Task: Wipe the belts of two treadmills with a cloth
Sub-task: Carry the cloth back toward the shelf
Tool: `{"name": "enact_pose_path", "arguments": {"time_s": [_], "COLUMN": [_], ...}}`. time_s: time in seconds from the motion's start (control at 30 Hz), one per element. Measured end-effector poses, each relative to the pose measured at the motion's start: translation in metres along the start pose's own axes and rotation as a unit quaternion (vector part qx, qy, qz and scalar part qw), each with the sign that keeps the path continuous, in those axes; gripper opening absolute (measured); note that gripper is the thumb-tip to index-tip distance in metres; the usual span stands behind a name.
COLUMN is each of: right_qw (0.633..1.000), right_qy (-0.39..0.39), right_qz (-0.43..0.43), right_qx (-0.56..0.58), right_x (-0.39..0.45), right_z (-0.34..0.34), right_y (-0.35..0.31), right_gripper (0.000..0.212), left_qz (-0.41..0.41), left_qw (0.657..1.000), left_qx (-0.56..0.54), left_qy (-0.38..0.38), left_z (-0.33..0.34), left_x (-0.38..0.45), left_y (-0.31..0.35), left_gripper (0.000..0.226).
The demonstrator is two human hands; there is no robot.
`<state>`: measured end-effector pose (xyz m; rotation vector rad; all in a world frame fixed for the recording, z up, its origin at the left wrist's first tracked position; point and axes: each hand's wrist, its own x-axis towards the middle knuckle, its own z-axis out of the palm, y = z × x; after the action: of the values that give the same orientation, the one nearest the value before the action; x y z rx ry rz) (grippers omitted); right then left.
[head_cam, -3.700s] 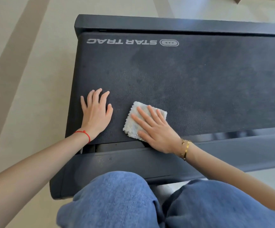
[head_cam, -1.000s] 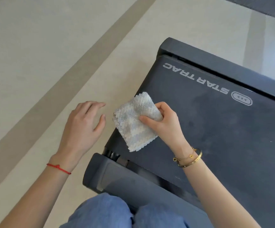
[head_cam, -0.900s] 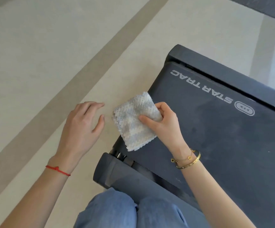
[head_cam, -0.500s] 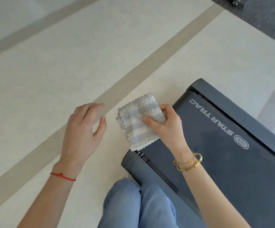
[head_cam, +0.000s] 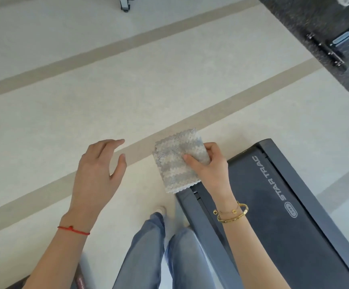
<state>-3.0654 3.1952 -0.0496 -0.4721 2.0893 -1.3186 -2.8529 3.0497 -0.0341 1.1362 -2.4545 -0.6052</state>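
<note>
My right hand (head_cam: pixel 210 170) pinches a folded white-and-grey knitted cloth (head_cam: pixel 176 161) and holds it up in the air, above the floor just left of the treadmill's end. The dark treadmill belt (head_cam: pixel 259 205), marked STAR TRAC, lies at the lower right, running away to the bottom right corner. My left hand (head_cam: pixel 98 174) hovers over the floor to the left of the cloth, fingers loosely spread and empty. Part of another dark machine (head_cam: pixel 336 38) shows at the top right corner.
Pale floor with beige stripes (head_cam: pixel 65 59) fills the left and middle. My legs in blue jeans (head_cam: pixel 159 253) stand beside the treadmill's side rail (head_cam: pixel 207 230). A grey equipment foot (head_cam: pixel 124 4) sits at the top edge. A dark object (head_cam: pixel 79 280) peeks in at the bottom left.
Both hands have left the belt; the right one lifted the cloth off it. I have risen and turned left, so the treadmill slid to the lower right and more floor shows.
</note>
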Motion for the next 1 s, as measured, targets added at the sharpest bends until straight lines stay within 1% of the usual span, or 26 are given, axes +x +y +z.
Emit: {"name": "enact_pose_path", "arguments": {"time_s": [0.1,0.2,0.27,0.37,0.5,0.63,0.73,1.0], "right_qw": [0.999,0.998,0.996,0.995,0.988,0.978,0.967,0.923], "right_qy": [-0.029,-0.059,-0.072,-0.084,-0.128,-0.181,-0.228,-0.352], "right_qz": [-0.012,-0.028,-0.042,-0.060,-0.080,-0.100,-0.104,-0.139], "right_qx": [-0.008,-0.019,-0.022,-0.016,-0.022,-0.032,-0.041,-0.074], "right_x": [-0.018,-0.032,-0.040,-0.046,-0.054,-0.053,-0.048,-0.012], "right_z": [0.014,0.032,0.051,0.074,0.117,0.168,0.211,0.356], "right_y": [-0.041,-0.078,-0.101,-0.124,-0.154,-0.173,-0.187,-0.236], "right_gripper": [0.037,0.037,0.036,0.035,0.034,0.035,0.035,0.036], "left_qz": [-0.025,-0.048,-0.065,-0.079,-0.108,-0.148,-0.194,-0.310], "left_qw": [0.999,0.998,0.996,0.994,0.986,0.976,0.965,0.918], "left_qx": [0.007,0.006,0.004,0.006,0.016,0.022,0.022,0.033], "left_qy": [0.020,0.043,0.056,0.078,0.124,0.160,0.177,0.247], "left_z": [-0.052,-0.097,-0.127,-0.155,-0.195,-0.223,-0.241,-0.285], "left_x": [-0.008,-0.015,-0.019,-0.023,-0.034,-0.047,-0.057,-0.054], "left_y": [-0.005,-0.015,-0.027,-0.043,-0.075,-0.110,-0.138,-0.216], "left_gripper": [0.036,0.030,0.031,0.032,0.032,0.030,0.030,0.031]}}
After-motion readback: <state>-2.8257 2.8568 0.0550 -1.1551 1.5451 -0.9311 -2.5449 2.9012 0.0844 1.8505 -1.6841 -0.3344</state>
